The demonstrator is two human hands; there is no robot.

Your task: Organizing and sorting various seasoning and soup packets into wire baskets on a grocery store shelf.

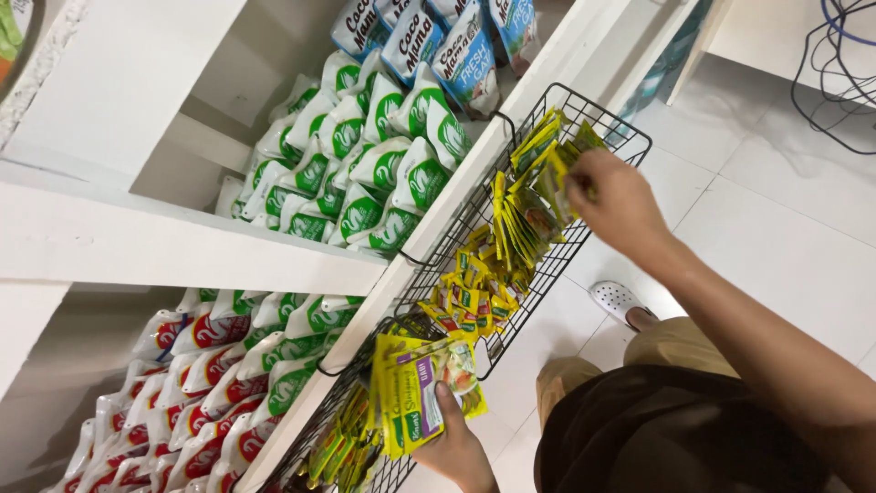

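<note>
My left hand (456, 447) grips a fanned stack of yellow-green seasoning sachets (422, 388) near the lower wire basket. My right hand (610, 203) reaches into the upper black wire basket (607, 123), its fingers pinched on yellow sachets (547, 164) standing in a row there. More small yellow packets (474, 292) lie lower in the same basket.
White shelves hold green-and-white pouches (370, 164), red-and-white pouches (196, 383) below and blue-white pouches (438, 41) above. A second wire basket (342, 447) holds more sachets. My knee and a white clog (616, 297) rest on the white tiled floor. Black wire loops (835, 82) hang at top right.
</note>
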